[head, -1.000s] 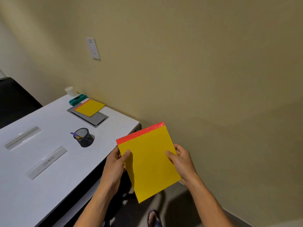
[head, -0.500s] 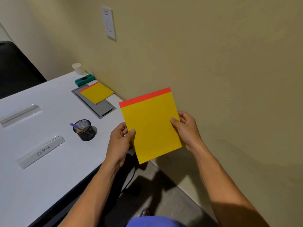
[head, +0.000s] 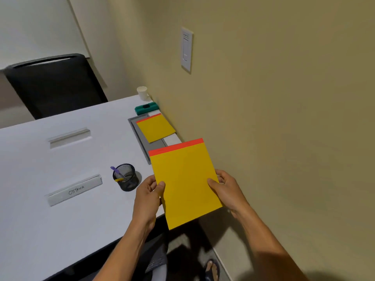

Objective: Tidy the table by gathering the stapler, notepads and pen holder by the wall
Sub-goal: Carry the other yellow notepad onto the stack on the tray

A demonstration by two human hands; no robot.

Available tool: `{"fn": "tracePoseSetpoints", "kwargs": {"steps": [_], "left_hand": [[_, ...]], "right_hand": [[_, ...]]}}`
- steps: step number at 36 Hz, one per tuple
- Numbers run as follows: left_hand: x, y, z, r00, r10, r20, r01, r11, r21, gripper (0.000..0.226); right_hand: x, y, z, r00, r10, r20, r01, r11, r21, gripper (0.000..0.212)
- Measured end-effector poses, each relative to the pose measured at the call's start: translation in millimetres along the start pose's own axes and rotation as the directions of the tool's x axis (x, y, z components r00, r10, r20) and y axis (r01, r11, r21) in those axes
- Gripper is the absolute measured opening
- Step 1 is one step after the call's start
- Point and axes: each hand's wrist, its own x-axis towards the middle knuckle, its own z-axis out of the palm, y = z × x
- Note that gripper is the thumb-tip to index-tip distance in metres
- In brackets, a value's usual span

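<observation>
I hold a yellow notepad with a red top strip (head: 184, 179) in both hands, above the table's near right corner beside the wall. My left hand (head: 148, 196) grips its left edge and my right hand (head: 227, 189) grips its right edge. A second yellow notepad (head: 155, 127) lies on a grey tray (head: 140, 138) next to the wall. The green stapler (head: 146, 108) sits just beyond it against the wall. The black mesh pen holder (head: 126, 177), with a purple and a yellow pen inside, stands on the white table (head: 60, 220) left of my left hand.
Two clear name plates (head: 75, 189) (head: 70, 136) lie on the table, the nearer one marked OSTRICH. A white paper cup (head: 142, 92) stands at the far corner by the wall. A black chair (head: 54, 84) is behind the table. A wall switch (head: 186, 49) is above.
My view has turned toward the table. Both hands have carried the held notepad up and over the table's corner, closer to the tray and the wall.
</observation>
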Motion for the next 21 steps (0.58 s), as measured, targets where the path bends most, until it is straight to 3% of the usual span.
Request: {"fn": "tracePoseSetpoints", "kwargs": {"steps": [7,15,21], "left_hand": [[27.0,6.4,28.2,0.989,0.031,-0.141,-0.038,0.998,-0.045,0.025],[46.4,22.4,52.0,0.947,0.058,-0.317,-0.084,0.994,-0.071,0.035],[60.4,36.6,47.0,0.930,0.061,-0.364,-0.081,0.996,-0.041,0.033]], "right_hand": [[54.7,-17.9,-7.8,0.994,-0.037,0.107,0.038,0.999,-0.015,0.048],[89.7,-34.6,-5.5,0.982,-0.069,0.173,0.080,0.995,-0.058,0.029],[99.9,-52.1,0.1,0.976,-0.092,0.200,0.109,0.991,-0.075,0.060]]}}
